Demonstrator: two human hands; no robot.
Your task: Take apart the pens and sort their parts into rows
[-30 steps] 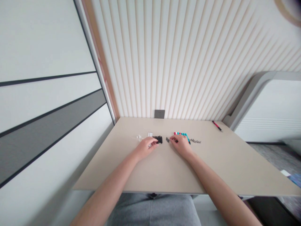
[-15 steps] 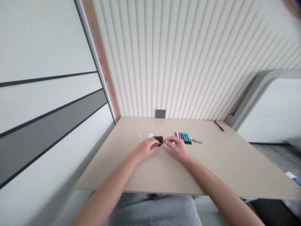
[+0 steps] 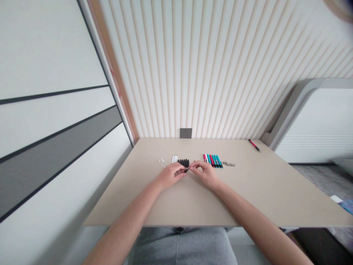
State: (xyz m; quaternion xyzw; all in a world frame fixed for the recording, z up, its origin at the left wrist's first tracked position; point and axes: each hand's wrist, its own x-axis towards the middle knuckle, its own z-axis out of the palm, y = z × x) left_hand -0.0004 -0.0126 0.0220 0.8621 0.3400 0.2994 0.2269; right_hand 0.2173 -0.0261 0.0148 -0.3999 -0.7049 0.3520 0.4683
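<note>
My left hand (image 3: 170, 176) is closed on a small black pen part (image 3: 186, 170), pinched between thumb and fingertips. My right hand (image 3: 204, 174) is pinched too, its fingertips meeting the end of that black part; whatever it grips is too small to make out. Just beyond the fingertips lies a row of several black pen parts (image 3: 183, 162). Left of them are thin whitish sticks (image 3: 174, 158) and scattered small clear pieces (image 3: 162, 162). Behind my right hand, red, white and teal pen barrels (image 3: 213, 161) lie side by side, with small dark pieces (image 3: 228, 164) to their right.
A red and black pen (image 3: 254, 145) rests near the back right corner of the beige desk (image 3: 193, 206). A dark wall socket (image 3: 185, 133) sits above the desk's back edge. A white cabinet wall (image 3: 82, 176) rises on the left.
My right hand has moved in slightly, so its fingertips now meet the black pen part in my left hand. The whole view has shifted a little.
</note>
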